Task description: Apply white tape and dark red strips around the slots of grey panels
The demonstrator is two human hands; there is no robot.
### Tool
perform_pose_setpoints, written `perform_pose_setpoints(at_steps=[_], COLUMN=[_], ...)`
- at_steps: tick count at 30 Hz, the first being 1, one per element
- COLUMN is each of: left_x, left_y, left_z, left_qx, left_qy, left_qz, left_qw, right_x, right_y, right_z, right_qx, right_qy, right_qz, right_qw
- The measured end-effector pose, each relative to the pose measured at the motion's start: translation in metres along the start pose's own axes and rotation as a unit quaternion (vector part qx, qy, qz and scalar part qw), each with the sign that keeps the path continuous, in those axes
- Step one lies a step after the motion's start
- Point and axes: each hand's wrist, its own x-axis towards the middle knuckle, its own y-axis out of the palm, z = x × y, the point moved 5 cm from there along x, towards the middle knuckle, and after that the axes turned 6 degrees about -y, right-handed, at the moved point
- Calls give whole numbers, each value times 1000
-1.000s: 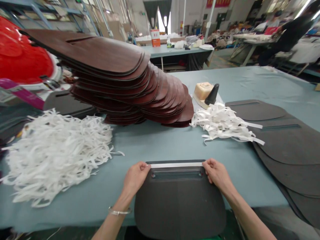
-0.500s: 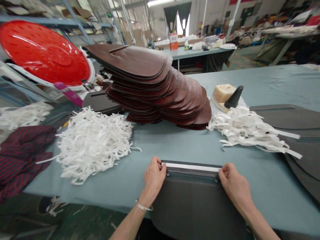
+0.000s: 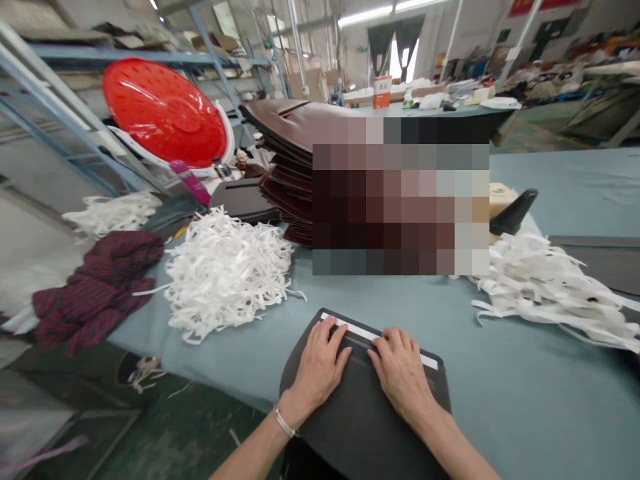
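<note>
A dark grey leather panel (image 3: 365,427) lies at the near edge of the blue-grey table (image 3: 525,393), with a white tape strip (image 3: 430,362) along its far edge. My left hand (image 3: 320,363) lies flat on the panel, fingers stretched toward the strip. Beside it, my right hand (image 3: 400,373) also presses flat, fingers spread over the strip's middle. Neither hand holds anything.
A heap of white paper strips (image 3: 225,273) lies to the left, another heap (image 3: 550,287) to the right. Behind stands a stack of brown leather panels (image 3: 285,140), partly blurred out. A red round lid (image 3: 165,113), dark red cloth (image 3: 100,287) and black cone (image 3: 515,210) are around.
Both hands left the strip's ends and came together at its middle, now flat on the panel. The view swung left, so the panel looks turned.
</note>
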Motion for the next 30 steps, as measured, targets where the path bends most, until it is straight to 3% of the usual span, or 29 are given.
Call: perform_pose_setpoints(at_steps=[3,7,13,16,23,30], left_x=[-1,-1,-2,-2,5,4], left_y=[-3,-7,-5,-4,-2,-4], left_z=[4,0,5,9,4,-3], left_qx=[-41,-68,-72,-57,26,50], left_qy=[-44,-48,-58,-61,-51,-50], left_qz=[-28,-34,-27,-37,-15,-30], left_qw=[998,996,995,996,998,997], right_x=[13,33,67,73,58,6], right_y=[5,17,37,40,35,14], right_z=[-8,-9,28,47,58,16], right_qx=[-43,-58,77,66,-13,-69], right_qy=[42,52,-31,-64,-107,-134], right_qz=[2,30,37,20,4,24], right_qw=[998,997,996,996,994,988])
